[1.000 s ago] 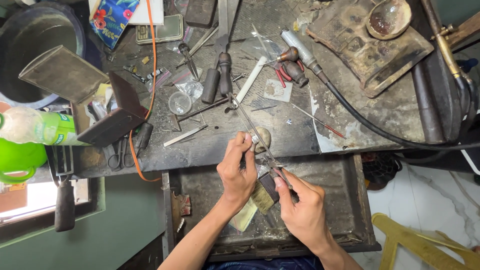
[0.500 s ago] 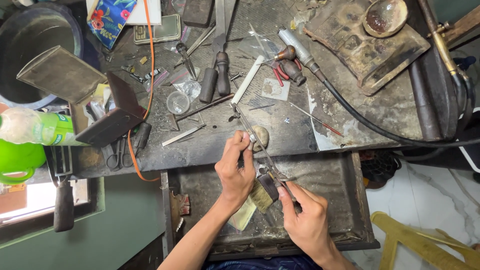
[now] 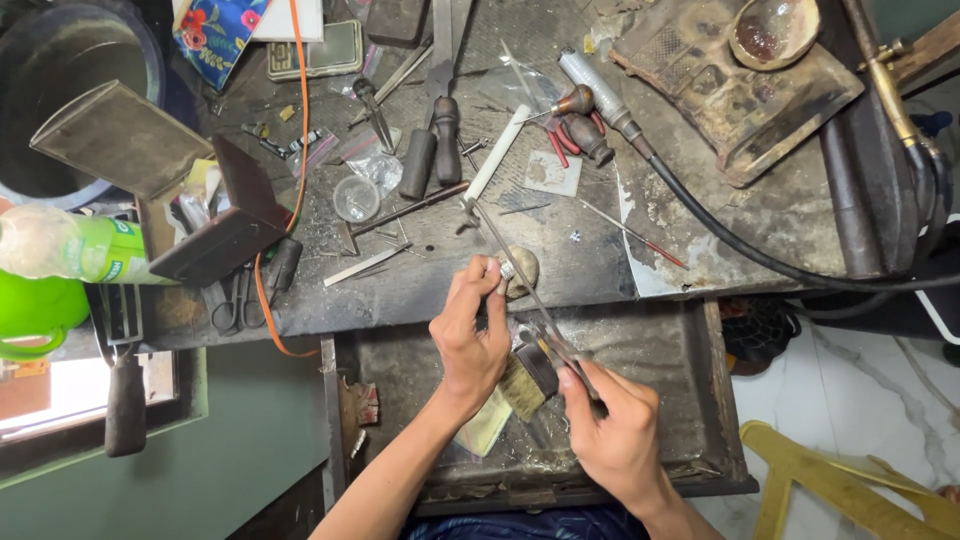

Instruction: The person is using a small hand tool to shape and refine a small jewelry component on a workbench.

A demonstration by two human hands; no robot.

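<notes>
At the far left a clear plastic bottle with a green label (image 3: 62,247) lies on its side above a bright green plastic jug (image 3: 35,318); beside them a dark metal block (image 3: 222,222) rests on the grimy, soot-dark worktop (image 3: 420,285), with an orange cable (image 3: 300,100) running down past it and a small clear plastic cup (image 3: 356,197) just to its right; two dark wooden-handled tools (image 3: 432,150) lie side by side further up; near the worktop's front edge the left hand (image 3: 472,335) is pinched shut on a small silvery ring-like piece (image 3: 506,269), pressing it against a rounded wooden peg (image 3: 522,270) that juts from the edge; a long thin metal file (image 3: 520,275) slants across that piece from upper left to lower right; the right hand (image 3: 612,430) is closed around the file's lower end, over an open, dusty metal drawer (image 3: 660,345) below the worktop; a short bristle brush (image 3: 528,378) lies in the drawer between the two hands; red-handled pliers (image 3: 565,135) sit higher up, and a black hose (image 3: 760,260) curves away to the right under a scorched square soldering block (image 3: 740,85) carrying a small round dish (image 3: 775,28).
</notes>
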